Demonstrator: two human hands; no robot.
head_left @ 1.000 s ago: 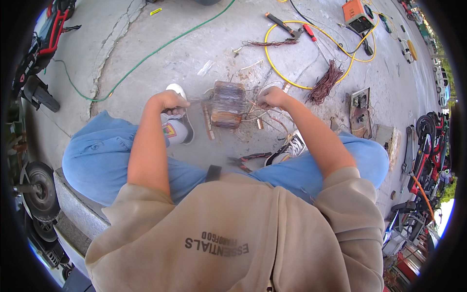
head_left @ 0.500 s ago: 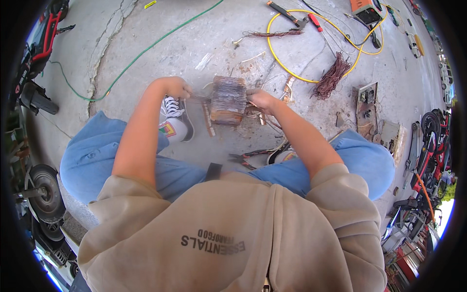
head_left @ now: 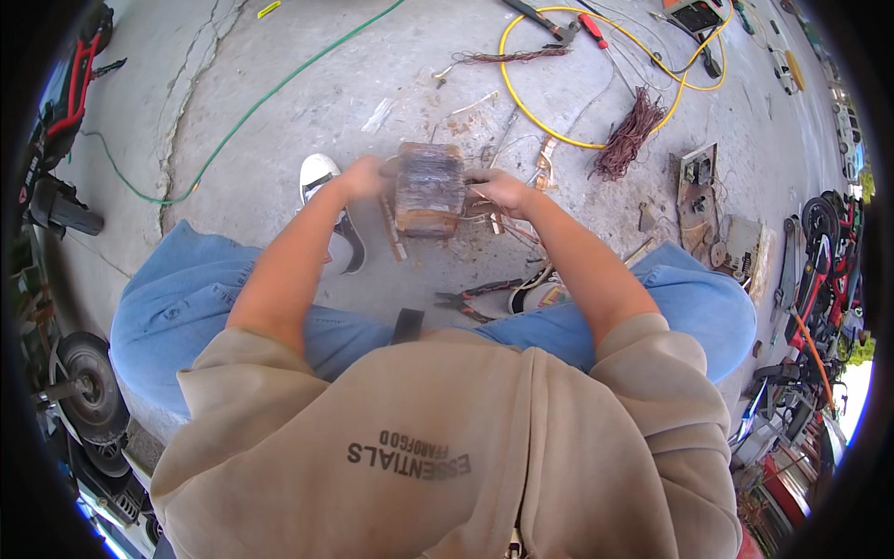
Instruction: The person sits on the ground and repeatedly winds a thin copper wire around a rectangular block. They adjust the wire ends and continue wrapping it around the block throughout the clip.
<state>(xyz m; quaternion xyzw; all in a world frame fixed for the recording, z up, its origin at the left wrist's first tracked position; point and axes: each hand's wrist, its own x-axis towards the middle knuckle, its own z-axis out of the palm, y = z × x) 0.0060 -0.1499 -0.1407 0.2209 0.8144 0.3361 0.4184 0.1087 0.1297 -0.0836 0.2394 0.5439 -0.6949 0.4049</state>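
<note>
A blocky wound coil (head_left: pixel 430 189), dark across the middle with rusty brown ends, is between my hands on the floor. My left hand (head_left: pixel 368 177) is closed at its left side, fingertips partly hidden by the block. My right hand (head_left: pixel 503 189) is closed at its right side, among loose wires (head_left: pixel 517 226). A narrow copper-coloured strip (head_left: pixel 393 233) lies beside the coil. Black-and-red pliers (head_left: pixel 456 300) lie below it, between my sneakers (head_left: pixel 319 170).
Around me are a yellow hose (head_left: pixel 527 115), red screwdriver (head_left: pixel 592 30), hammer (head_left: pixel 549 28), wire bundle (head_left: pixel 622 149), green hose (head_left: pixel 257 104), metal panel (head_left: pixel 695 193) and orange machine (head_left: pixel 694 14). Scooters (head_left: pixel 819 279) and wheels (head_left: pixel 88 382) line the sides; my bent legs flank the work.
My left hand has moved inward and up to the coil's left side, uncovering my left shoe's toe. My right hand has moved slightly left against the coil. The view has shifted a little.
</note>
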